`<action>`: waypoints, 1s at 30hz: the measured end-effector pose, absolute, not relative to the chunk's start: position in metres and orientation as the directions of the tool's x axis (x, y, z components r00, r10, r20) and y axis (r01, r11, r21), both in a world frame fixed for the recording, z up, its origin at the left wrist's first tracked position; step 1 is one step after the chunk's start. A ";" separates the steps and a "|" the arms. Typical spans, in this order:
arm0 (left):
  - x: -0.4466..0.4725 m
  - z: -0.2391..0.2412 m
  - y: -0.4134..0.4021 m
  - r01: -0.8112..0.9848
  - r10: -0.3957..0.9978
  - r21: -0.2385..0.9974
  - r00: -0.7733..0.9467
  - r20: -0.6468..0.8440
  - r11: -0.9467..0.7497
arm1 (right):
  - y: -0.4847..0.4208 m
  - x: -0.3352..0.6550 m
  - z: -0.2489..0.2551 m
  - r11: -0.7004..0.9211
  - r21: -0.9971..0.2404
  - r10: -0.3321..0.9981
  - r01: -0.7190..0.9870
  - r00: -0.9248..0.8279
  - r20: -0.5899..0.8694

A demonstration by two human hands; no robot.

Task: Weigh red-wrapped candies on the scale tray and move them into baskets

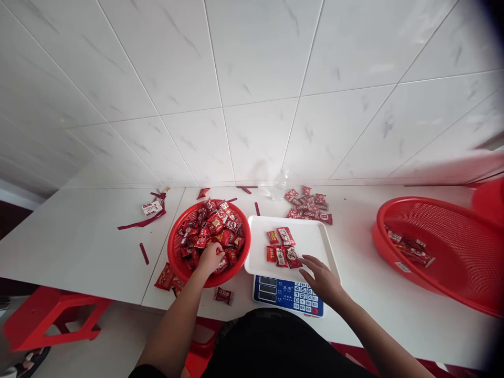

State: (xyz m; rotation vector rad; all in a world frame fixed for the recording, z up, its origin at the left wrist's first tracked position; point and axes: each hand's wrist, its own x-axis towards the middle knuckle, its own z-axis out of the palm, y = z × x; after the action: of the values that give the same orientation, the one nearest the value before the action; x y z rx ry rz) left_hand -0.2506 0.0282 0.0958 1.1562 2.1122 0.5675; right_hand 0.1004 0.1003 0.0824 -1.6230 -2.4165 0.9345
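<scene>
A small red basket [178,237] full of red wrapped candies [214,226] stands on the white table. My left hand [209,257] reaches into it with fingers curled down among the candies; what they grip is hidden. Right of it a white tray [311,239] rests on a scale [289,294] with a blue keypad. Several candy packets [281,247] lie on the tray. My right hand [321,275] lies over the tray's front edge, fingers spread toward the packets, holding nothing.
A heap of red packets [309,206] lies behind the tray beside a clear bottle [279,185]. A large red basket [444,252] with a few packets stands at right. Loose wrappers and red strips [144,218] litter the left. A red stool [51,317] stands below the table.
</scene>
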 end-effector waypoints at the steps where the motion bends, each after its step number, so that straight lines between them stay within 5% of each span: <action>1: -0.253 0.097 0.029 0.528 0.851 0.674 -0.405 -0.335 0.517 | 0.100 0.102 0.082 0.246 -0.529 0.865 0.812 -0.430 -0.259; 10: -0.253 0.129 0.025 -0.042 0.808 0.882 -0.382 -0.449 0.470 | 0.099 0.097 0.091 0.185 -0.594 0.868 0.783 -0.414 -0.275; 17: -0.209 0.153 0.025 -0.497 0.839 0.763 -0.119 -0.531 0.412 | 0.091 0.074 0.123 0.129 -0.727 0.822 0.674 -0.483 -0.302; 25: -0.122 0.139 0.013 -0.138 0.832 0.823 0.171 -0.528 0.551 | 0.066 0.045 0.148 -0.182 -0.909 0.593 0.375 -0.696 -0.406; 30: -0.139 0.130 0.014 0.267 0.889 0.856 -0.008 -0.458 0.444 | 0.071 0.055 0.140 -0.207 -0.863 0.656 0.460 -0.589 -0.471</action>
State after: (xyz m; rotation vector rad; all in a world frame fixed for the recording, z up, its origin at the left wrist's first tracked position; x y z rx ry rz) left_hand -0.1391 0.0135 0.1295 1.0528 1.5423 0.6745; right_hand 0.0549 0.0710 0.1404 -1.3380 -1.8724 1.9045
